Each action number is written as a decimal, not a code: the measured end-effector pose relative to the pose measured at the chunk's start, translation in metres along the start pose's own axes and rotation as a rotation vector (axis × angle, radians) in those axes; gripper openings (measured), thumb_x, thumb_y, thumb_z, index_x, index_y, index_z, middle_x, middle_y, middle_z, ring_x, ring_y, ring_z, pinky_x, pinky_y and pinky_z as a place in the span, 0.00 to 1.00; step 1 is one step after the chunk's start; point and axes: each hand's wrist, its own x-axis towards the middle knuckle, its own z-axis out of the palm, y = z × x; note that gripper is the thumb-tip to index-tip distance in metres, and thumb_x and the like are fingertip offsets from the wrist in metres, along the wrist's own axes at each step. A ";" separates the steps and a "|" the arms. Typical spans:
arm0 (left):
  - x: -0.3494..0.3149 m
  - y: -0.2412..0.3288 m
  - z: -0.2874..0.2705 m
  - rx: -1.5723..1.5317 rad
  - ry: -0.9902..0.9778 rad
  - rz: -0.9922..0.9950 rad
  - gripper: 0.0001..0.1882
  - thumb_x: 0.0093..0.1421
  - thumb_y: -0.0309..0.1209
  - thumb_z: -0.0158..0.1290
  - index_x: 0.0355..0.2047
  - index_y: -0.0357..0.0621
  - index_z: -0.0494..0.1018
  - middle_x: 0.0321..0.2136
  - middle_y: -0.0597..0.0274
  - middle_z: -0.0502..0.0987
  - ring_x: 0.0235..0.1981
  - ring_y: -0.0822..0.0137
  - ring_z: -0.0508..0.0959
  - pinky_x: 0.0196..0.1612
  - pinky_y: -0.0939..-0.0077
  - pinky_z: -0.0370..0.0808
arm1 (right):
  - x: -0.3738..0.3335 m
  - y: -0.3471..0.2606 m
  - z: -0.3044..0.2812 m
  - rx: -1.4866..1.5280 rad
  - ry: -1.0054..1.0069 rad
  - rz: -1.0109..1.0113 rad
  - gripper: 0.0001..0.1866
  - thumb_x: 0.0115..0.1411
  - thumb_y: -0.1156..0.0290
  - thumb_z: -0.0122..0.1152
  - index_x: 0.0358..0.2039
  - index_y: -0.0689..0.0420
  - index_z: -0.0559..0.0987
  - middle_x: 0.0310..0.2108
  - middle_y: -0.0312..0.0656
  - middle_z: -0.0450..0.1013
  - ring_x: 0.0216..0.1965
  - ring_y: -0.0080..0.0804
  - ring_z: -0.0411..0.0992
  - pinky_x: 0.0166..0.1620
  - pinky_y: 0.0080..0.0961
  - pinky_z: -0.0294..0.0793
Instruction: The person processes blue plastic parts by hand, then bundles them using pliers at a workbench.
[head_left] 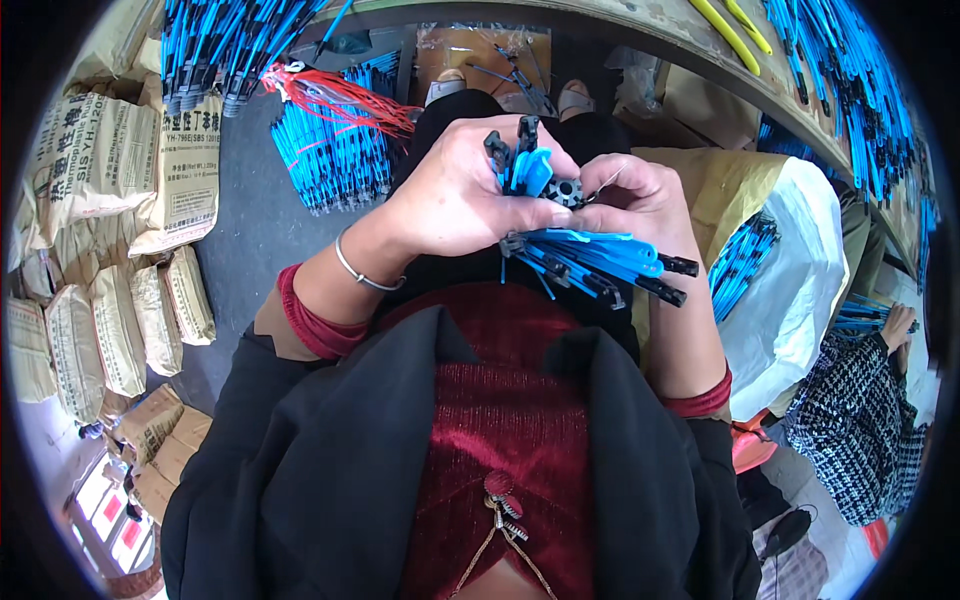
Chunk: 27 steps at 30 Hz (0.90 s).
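My left hand (460,190) is closed around a cluster of blue strips with black jointed ends (590,252), which look like umbrella ribs. The strips fan out below my fingers toward the right, and a few more poke up between thumb and forefinger. A small round black hub with holes (563,192) sits between my two thumbs. My right hand (635,198) pinches a thin wire (606,184) beside the hub, its thumb pressed near the strips. Where the wire runs at the hub is too small to make out.
More blue strips lie on the benches (840,100), on the floor (330,150) and in a white sack (790,300). Red strings (340,98) hang over the floor bundle. Yellow-handled pliers (730,38) rest on the bench. Paper sacks (110,320) line the left; another person (850,430) works at right.
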 end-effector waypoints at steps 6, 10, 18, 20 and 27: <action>0.005 0.001 -0.004 -0.055 -0.119 0.010 0.15 0.42 0.23 0.63 0.33 0.39 0.75 0.25 0.63 0.75 0.28 0.71 0.75 0.34 0.78 0.71 | 0.005 0.014 -0.009 0.100 -0.034 0.068 0.12 0.40 0.83 0.69 0.26 0.62 0.76 0.24 0.34 0.72 0.28 0.19 0.71 0.32 0.16 0.71; 0.006 0.008 0.000 -0.163 -0.092 -0.118 0.18 0.42 0.24 0.63 0.37 0.39 0.75 0.26 0.62 0.77 0.29 0.72 0.76 0.35 0.78 0.72 | 0.005 0.016 -0.008 0.096 -0.092 0.080 0.13 0.38 0.82 0.71 0.25 0.61 0.76 0.24 0.34 0.72 0.26 0.17 0.70 0.30 0.16 0.70; 0.003 -0.001 -0.005 -0.104 -0.075 -0.110 0.23 0.41 0.23 0.64 0.41 0.39 0.74 0.26 0.61 0.78 0.29 0.73 0.77 0.36 0.79 0.73 | 0.023 -0.001 -0.012 -0.045 -0.185 0.150 0.15 0.34 0.81 0.73 0.22 0.61 0.75 0.21 0.32 0.72 0.24 0.17 0.69 0.29 0.16 0.69; 0.005 -0.004 -0.007 -0.090 -0.118 -0.104 0.23 0.41 0.23 0.64 0.41 0.39 0.74 0.26 0.61 0.78 0.28 0.73 0.77 0.36 0.80 0.73 | 0.032 -0.001 -0.013 -0.102 -0.312 0.161 0.15 0.33 0.81 0.73 0.22 0.61 0.74 0.20 0.32 0.72 0.24 0.16 0.69 0.29 0.16 0.70; 0.016 -0.003 -0.029 -0.158 -0.370 -0.252 0.25 0.39 0.24 0.65 0.41 0.35 0.74 0.38 0.53 0.75 0.39 0.65 0.76 0.43 0.74 0.73 | 0.050 -0.001 -0.015 -0.283 -0.426 0.195 0.25 0.28 0.79 0.74 0.31 0.61 0.74 0.27 0.33 0.71 0.30 0.20 0.69 0.35 0.18 0.70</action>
